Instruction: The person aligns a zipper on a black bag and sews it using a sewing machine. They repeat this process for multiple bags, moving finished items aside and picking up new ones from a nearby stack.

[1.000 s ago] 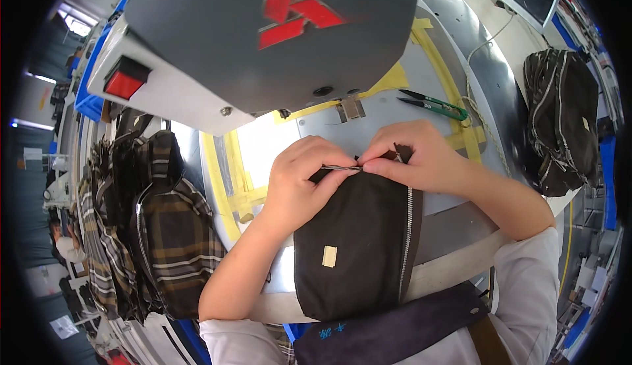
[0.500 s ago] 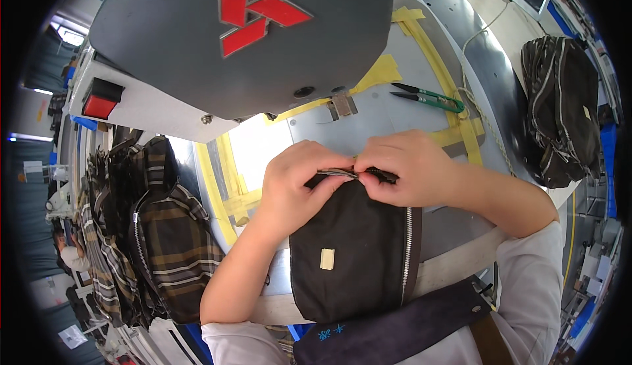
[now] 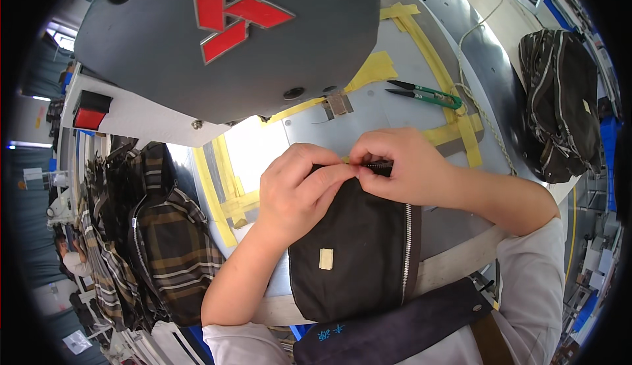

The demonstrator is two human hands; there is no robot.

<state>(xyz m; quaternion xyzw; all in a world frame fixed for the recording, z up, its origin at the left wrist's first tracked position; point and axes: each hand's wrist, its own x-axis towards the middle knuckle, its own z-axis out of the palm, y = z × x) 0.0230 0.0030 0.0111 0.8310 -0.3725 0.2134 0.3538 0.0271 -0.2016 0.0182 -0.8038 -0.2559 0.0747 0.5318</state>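
A dark fabric bag piece (image 3: 359, 259) with a silver zipper (image 3: 407, 253) down its right side and a small cream patch (image 3: 326, 259) hangs over the near edge of the work surface. At its top edge, my left hand (image 3: 296, 190) pinches the fabric between thumb and fingers. Close beside it, fingertips nearly meeting, my right hand (image 3: 405, 167) grips the same edge, where a short dark ribbed strip shows. My fingers hide most of the pinched part.
A grey sewing machine head (image 3: 243, 49) stands just beyond my hands. Green-handled thread snips (image 3: 428, 95) lie on the taped plate. Plaid bags (image 3: 174, 253) are piled at left, dark bags (image 3: 559, 105) at right. A red switch (image 3: 91, 111) sits on the machine's left.
My left fingers have shifted at the bag's top edge, and its thumb now reaches across to my right fingertips. The view has moved slightly, and the bag stays in place.
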